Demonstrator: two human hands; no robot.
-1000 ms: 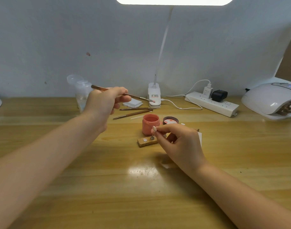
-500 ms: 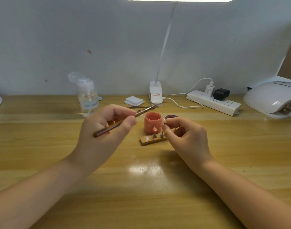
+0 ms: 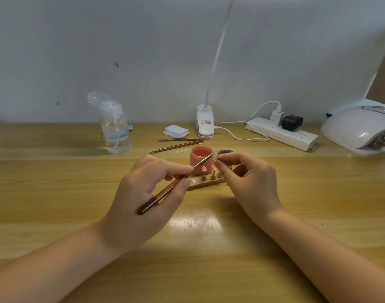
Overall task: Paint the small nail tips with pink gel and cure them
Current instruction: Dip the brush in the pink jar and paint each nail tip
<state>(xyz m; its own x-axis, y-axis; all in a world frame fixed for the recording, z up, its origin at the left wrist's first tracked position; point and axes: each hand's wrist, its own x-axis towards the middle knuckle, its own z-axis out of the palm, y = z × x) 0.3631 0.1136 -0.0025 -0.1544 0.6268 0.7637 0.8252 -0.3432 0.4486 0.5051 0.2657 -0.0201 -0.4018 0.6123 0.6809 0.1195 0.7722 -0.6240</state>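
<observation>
From my head view, I am reaching both forearms in over the wooden counter (image 3: 56, 193). My left hand (image 3: 148, 193) is pinching a brown brush (image 3: 176, 184) between thumb and fingers, its tip slanting up to the right. My right hand (image 3: 250, 180) is pinching a small nail tip (image 3: 216, 157) right at the brush tip. The open pink gel jar (image 3: 201, 159) is sitting just beyond both hands, with the wooden holder (image 3: 205, 182) between them. The curing lamp (image 3: 359, 132) is sitting far right.

a small nail-art workstation: a wooden table (image 3: 56, 171) with a white curing lamp (image 3: 359, 130), gel pot (image 3: 201, 159), spare brushes (image 3: 178, 143) and a clip-on desk light (image 3: 205, 121).
</observation>
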